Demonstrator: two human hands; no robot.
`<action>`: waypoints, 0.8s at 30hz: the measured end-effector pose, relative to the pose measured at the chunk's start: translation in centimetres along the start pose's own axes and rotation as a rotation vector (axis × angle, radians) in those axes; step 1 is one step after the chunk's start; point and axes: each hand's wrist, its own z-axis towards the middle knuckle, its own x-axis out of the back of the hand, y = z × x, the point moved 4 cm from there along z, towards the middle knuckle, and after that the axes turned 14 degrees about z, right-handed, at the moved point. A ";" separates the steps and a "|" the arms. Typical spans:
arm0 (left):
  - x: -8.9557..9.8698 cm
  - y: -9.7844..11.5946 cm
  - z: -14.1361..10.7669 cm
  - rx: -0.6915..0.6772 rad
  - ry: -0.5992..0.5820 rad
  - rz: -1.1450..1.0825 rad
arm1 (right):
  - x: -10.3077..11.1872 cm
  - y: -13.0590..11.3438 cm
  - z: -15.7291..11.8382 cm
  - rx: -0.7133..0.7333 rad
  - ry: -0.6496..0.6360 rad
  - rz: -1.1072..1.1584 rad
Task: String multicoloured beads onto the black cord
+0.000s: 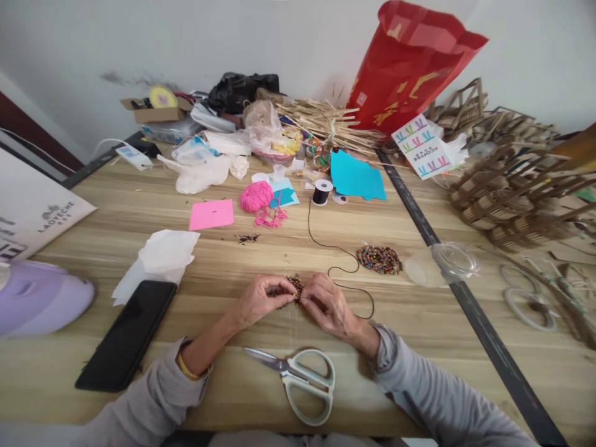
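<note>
The small multicoloured beads [294, 283] lie in a loose bunch at the middle of the wooden table [233, 397], directly between the two hands. The left hand [257, 301] comes in from one side, its thumb and forefinger brought close together at the near edge of the bunch. The right hand [329, 304] meets it from the other side, fingers curled and fingertips bunched near the left hand's. Whether either one has a bead or a strand clamped cannot be told, as the spot is too small to make out.

Just nearer the body than the grip lie the scissors [298, 372], blades partly crossed and pointing left, with cream handles. Beyond the right hand, a coiled heap of beads [379, 259] rests on the table, and a black cord [342, 248] winds past it from the spool [321, 192], which stands upright farther off.

Beyond the left hand are a little pile of dark bits [248, 238], a pink paper [212, 214] and the pink yarn [256, 197]. To the left of the grip, a black phone [128, 335] lies against white tissue [161, 257]. Well to the right sit brown woven baskets [512, 198].
</note>
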 end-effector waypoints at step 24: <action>0.1 0.1 -0.1 -0.006 -0.001 0.059 | -0.1 0.1 0.0 -0.003 -0.006 -0.012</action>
